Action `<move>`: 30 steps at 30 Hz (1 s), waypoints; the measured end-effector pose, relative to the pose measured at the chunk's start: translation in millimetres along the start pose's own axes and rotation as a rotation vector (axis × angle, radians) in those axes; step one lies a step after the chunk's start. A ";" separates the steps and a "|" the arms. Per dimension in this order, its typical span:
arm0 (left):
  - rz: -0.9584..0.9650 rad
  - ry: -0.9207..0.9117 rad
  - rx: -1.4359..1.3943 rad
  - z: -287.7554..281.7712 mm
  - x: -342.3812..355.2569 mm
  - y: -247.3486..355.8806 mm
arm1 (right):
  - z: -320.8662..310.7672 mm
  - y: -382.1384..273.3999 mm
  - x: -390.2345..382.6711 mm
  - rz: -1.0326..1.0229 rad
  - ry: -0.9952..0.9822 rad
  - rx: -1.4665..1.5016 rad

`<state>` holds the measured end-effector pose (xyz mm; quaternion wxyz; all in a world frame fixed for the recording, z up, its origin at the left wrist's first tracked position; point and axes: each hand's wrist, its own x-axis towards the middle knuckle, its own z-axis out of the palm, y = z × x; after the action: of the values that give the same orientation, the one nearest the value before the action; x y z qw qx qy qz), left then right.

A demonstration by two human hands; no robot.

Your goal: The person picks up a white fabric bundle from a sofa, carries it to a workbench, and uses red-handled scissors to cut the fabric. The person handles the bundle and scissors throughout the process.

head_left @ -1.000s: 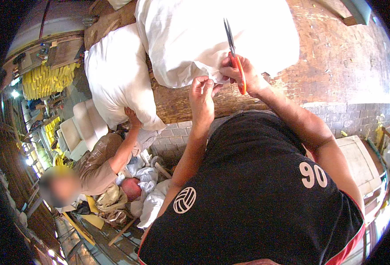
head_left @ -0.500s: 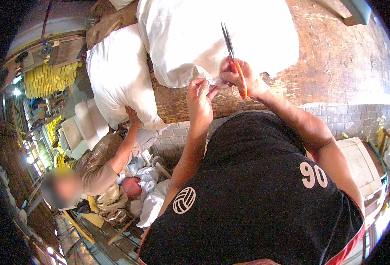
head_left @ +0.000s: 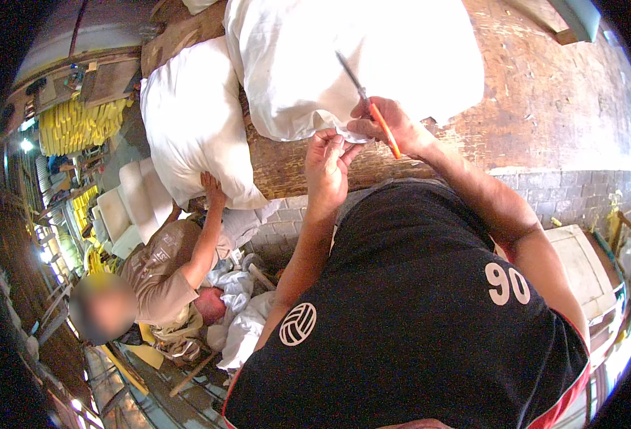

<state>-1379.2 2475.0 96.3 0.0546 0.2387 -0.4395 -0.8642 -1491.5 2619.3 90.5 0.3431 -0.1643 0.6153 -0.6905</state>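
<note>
A large white fabric-covered cushion (head_left: 351,50) lies on the worn wooden table (head_left: 516,86). At its near edge my left hand (head_left: 328,161) pinches the loose hem between closed fingers. My right hand (head_left: 387,125) holds scissors (head_left: 382,127) with orange handles, blades pointing up and to the left over the fabric; its thumb and fingertips are close beside the left fingers at the hem. Whether the right fingers also grip the cloth is unclear. A second white pillow (head_left: 190,114) lies to the left on the table.
A co-worker (head_left: 165,264) in a brown shirt bends at the left, one hand on the second pillow. Yellow foam pieces (head_left: 83,125) are stacked at the upper left, pale cushions (head_left: 126,207) below. Bundled white cloth (head_left: 247,329) lies low beside me; a pale panel (head_left: 573,272) stands at the right.
The scissors have tilted further left and lower, their blades now more slanted. Both my hands have shifted slightly down, still at the hem.
</note>
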 end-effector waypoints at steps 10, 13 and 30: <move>-0.039 -0.035 -0.118 6.0 -7.9 -1.0 | 1.1 10.4 -2.6 -0.172 0.044 -0.094; -0.061 -0.001 -0.056 2.6 -6.3 -0.6 | -0.5 6.0 -4.5 -0.146 0.018 -0.122; -0.079 0.123 0.245 -2.6 -5.8 13.4 | -14.0 2.4 -14.6 -0.157 0.024 -0.175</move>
<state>-1374.5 2466.6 107.7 0.0177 0.3133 -0.5278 -0.7892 -1489.6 2639.5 88.4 0.2651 -0.2331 0.6625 -0.6606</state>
